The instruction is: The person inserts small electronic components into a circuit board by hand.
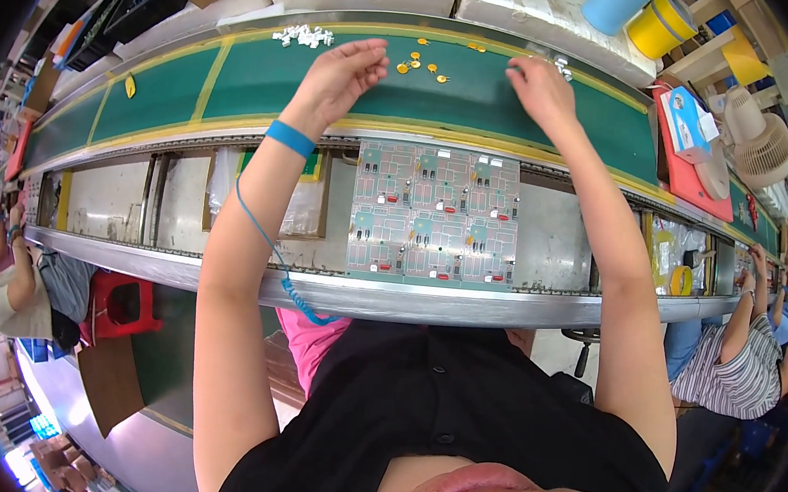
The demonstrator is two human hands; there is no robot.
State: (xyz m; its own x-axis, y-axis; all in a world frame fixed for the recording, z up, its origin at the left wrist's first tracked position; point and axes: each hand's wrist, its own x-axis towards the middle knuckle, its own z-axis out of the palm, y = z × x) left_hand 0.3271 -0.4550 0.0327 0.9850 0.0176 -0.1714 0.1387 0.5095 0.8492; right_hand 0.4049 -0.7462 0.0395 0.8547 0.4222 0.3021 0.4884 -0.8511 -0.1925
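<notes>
1. Orange disc parts [403, 69] lie scattered on the green bench [277, 86], between left hand [341, 79] and right hand [544, 90].
2. The left hand curls loosely beside white parts [309, 36]; the right hand's fingers bend inward; any grip cannot be discerned.
3. A circuit-board panel [413, 212] spans rails nearer the body.

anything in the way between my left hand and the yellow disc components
Nothing visible stands between the left hand and the nearest yellow disc component, to its right on the green surface. A cluster of white parts lies left of the hand, off that line.
</notes>
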